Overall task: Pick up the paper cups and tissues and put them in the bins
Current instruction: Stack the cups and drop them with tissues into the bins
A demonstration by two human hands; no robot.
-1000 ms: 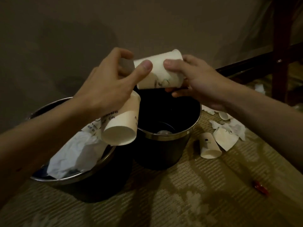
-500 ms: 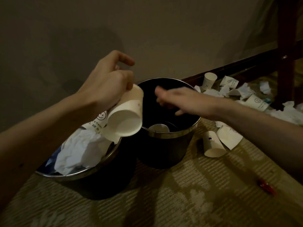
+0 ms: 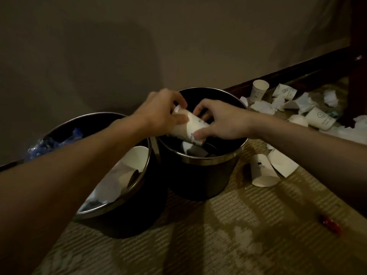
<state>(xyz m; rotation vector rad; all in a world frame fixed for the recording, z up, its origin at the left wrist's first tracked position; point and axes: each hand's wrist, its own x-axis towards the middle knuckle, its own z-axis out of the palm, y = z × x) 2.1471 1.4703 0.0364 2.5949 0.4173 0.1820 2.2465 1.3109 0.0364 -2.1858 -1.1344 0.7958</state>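
Red object on carpet, nearer than right bin, off to its right. Left bin just left of right bin; white paper and tissue inside. Fallen cup on its side just right of right bin, flattened cup against it. Over right bin's mouth: held paper cup, tilted. Left hand curled round upper end, right hand pinching lower end. Beyond right bin, rightward: litter pile of cups and tissues near wall base.

Small red object on patterned carpet, beige wall.
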